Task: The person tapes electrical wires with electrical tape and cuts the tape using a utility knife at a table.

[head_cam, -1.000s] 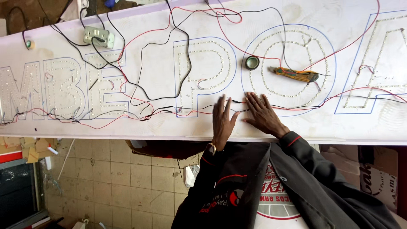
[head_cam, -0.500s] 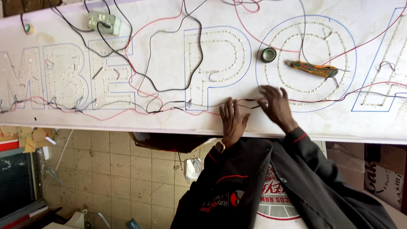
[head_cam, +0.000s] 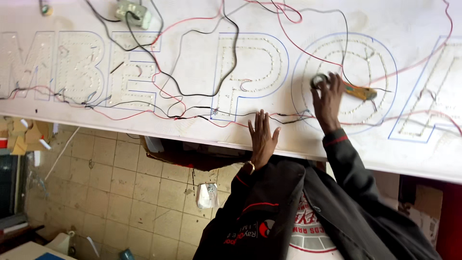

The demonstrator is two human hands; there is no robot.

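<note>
Right hand fingers curled onto tape roll at its 11 o'clock, knife lengthwise toward 3 o'clock; left hand flat, fingers spread, on white board by wires.

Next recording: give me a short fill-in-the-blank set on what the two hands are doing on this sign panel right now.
1. The left hand lies ____ on the white sign panel, fingers spread.
2. The right hand reaches for the roll of ____ inside the round letter outline.
3. Beside that roll lies a tool with a ____ handle.
4. Red and ____ wires run across the panel.

Missing words: flat; tape; yellow; black
</note>
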